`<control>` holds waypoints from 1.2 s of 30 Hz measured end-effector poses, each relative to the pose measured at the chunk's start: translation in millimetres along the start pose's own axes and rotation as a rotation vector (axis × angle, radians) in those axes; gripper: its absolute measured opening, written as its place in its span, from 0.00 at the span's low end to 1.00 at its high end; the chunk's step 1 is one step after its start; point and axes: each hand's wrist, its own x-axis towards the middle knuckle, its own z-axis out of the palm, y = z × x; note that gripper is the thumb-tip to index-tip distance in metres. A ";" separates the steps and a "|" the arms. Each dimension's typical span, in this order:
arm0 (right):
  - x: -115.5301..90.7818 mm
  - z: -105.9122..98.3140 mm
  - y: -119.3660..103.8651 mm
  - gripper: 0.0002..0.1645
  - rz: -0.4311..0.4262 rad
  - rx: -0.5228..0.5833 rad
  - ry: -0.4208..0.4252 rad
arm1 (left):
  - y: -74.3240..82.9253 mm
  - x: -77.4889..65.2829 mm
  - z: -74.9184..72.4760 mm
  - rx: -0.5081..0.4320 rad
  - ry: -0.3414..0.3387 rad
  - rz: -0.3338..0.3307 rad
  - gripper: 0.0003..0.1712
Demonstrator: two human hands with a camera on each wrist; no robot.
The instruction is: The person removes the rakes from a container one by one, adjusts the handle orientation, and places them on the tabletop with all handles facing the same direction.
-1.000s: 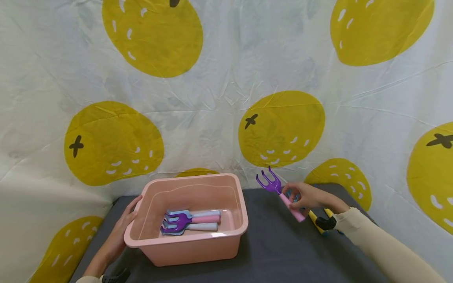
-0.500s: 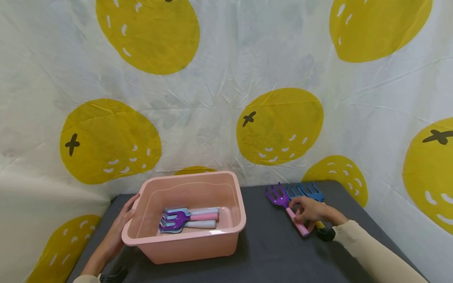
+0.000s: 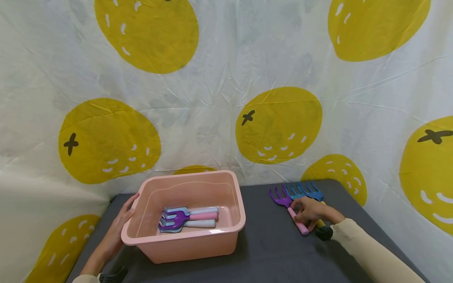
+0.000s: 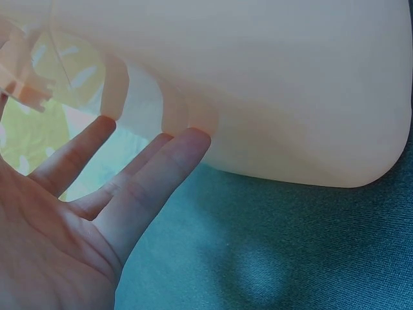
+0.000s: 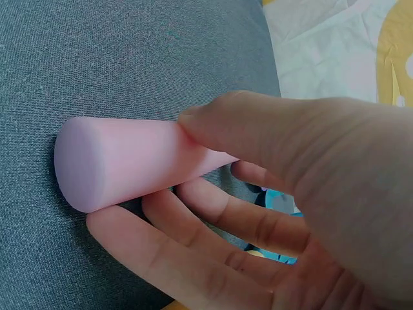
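My left hand (image 3: pixel 116 224) rests against the left side of a pink plastic tub (image 3: pixel 191 245). In the left wrist view, its straight fingertips press on the tub's outer wall. On the dark table at the right, my right hand (image 3: pixel 311 211) pinches the pink handle (image 5: pixel 135 158) of a purple hand rake (image 3: pixel 281 200) between thumb and fingers. The rake lies low on the cloth, tines toward the back wall. Right beside it are blue hand rakes (image 3: pixel 313 193), their yellow handles mostly hidden under my right hand and wrist.
Inside the tub lie a purple rake (image 3: pixel 178 221) with a pink handle and light blue rakes with whitish handles (image 3: pixel 201 223). A white cloth wall (image 3: pixel 209 137) printed with yellow fruit stands behind the table. The dark tabletop (image 3: pixel 263 251) stretches between tub and right hand.
My right hand has lowered the purple rake from the air to the table, bringing it beside the blue rakes. My left hand stays on the tub.
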 end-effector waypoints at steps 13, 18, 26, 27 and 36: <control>1.9 1.1 0.8 0.30 0.031 0.002 0.006 | -1.2 -0.4 -0.4 -0.011 -0.002 -0.001 0.36; 0.6 1.8 -0.3 0.31 0.026 -0.004 -0.004 | -3.2 -0.3 -0.7 -0.012 0.002 -0.014 0.36; -4.3 -8.2 -17.2 0.36 -0.007 -0.051 -0.058 | -3.9 0.9 -2.0 0.000 0.002 -0.004 0.37; -4.7 -11.1 -21.9 0.36 -0.026 -0.069 -0.070 | -3.7 1.2 -2.0 0.004 0.004 -0.007 0.37; -4.9 -38.5 -82.5 0.36 -0.220 -0.218 -0.128 | -4.0 2.1 -1.7 0.002 0.007 -0.012 0.38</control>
